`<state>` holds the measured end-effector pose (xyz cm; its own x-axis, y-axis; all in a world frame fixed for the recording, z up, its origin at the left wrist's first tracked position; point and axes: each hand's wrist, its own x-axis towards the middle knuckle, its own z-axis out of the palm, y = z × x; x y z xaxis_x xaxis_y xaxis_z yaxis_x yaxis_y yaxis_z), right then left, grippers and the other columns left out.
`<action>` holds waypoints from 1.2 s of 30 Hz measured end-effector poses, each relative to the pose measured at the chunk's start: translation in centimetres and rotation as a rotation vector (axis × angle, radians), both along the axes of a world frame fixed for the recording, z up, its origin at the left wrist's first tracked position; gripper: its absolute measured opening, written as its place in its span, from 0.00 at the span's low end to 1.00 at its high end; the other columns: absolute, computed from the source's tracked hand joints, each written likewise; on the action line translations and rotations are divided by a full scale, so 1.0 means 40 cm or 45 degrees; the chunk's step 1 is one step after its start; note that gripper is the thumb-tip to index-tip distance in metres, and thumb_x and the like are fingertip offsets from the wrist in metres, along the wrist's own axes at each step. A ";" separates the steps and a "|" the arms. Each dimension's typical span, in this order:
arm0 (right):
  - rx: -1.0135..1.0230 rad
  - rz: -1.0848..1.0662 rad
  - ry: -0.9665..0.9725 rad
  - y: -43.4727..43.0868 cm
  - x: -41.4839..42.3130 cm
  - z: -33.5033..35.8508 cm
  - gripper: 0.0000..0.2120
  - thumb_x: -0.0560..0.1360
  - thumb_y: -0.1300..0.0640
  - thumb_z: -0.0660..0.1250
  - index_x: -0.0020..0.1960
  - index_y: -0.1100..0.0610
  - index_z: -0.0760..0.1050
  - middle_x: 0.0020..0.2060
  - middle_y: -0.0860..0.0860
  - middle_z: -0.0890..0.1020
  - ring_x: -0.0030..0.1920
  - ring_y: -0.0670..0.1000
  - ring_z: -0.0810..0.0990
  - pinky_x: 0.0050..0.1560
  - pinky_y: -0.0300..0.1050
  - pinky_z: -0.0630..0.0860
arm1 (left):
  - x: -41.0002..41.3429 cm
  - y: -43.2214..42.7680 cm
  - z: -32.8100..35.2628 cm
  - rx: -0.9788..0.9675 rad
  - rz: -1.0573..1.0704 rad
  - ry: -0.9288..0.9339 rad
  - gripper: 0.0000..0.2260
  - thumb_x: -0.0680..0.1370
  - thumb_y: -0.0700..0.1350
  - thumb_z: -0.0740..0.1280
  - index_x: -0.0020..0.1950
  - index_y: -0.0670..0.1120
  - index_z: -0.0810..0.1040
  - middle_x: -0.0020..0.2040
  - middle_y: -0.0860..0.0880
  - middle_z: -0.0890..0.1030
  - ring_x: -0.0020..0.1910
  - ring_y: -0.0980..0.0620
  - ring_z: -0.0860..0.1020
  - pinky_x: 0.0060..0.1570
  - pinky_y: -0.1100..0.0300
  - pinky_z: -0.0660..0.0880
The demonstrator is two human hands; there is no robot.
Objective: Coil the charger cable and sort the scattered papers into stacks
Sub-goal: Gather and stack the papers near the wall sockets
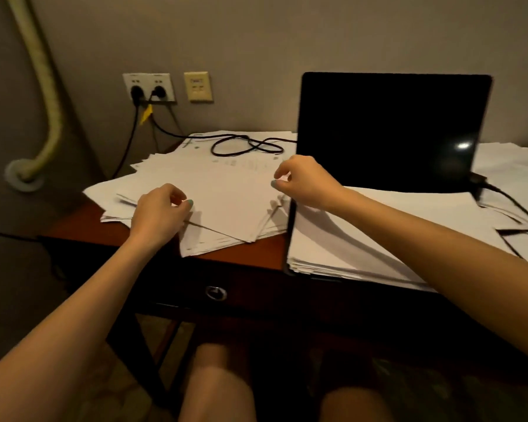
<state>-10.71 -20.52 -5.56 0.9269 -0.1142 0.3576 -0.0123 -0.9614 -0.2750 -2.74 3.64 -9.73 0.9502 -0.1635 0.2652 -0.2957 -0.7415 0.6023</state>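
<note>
The left hand [162,210] and the right hand [307,182], fingers curled, pinch opposite edges of the top of a loose, fanned pile of white paper sheets [229,199] on a reddish-brown wooden desk [256,254]. Beyond the grip, a thin black charger cable [244,146] lies looped on the papers. Just right of the right hand stands an open black laptop [390,129], with a squared white paper stack [378,226] lying before its dark screen.

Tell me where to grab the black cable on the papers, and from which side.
Take the cable where its strands cross, right of the flat loop, so one pinch gathers several runs. Come from above and the front, over the papers: the laptop screen walls off the right and the wall sits behind.
</note>
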 end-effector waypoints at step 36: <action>0.781 -0.239 -0.045 -0.051 0.398 -0.044 0.04 0.75 0.67 0.58 0.46 0.59 0.66 0.39 0.56 0.73 0.38 0.54 0.73 0.32 0.44 0.66 | 0.280 0.158 -0.022 -0.125 0.423 0.062 0.17 0.76 0.54 0.69 0.62 0.48 0.78 0.56 0.47 0.81 0.54 0.44 0.78 0.48 0.52 0.73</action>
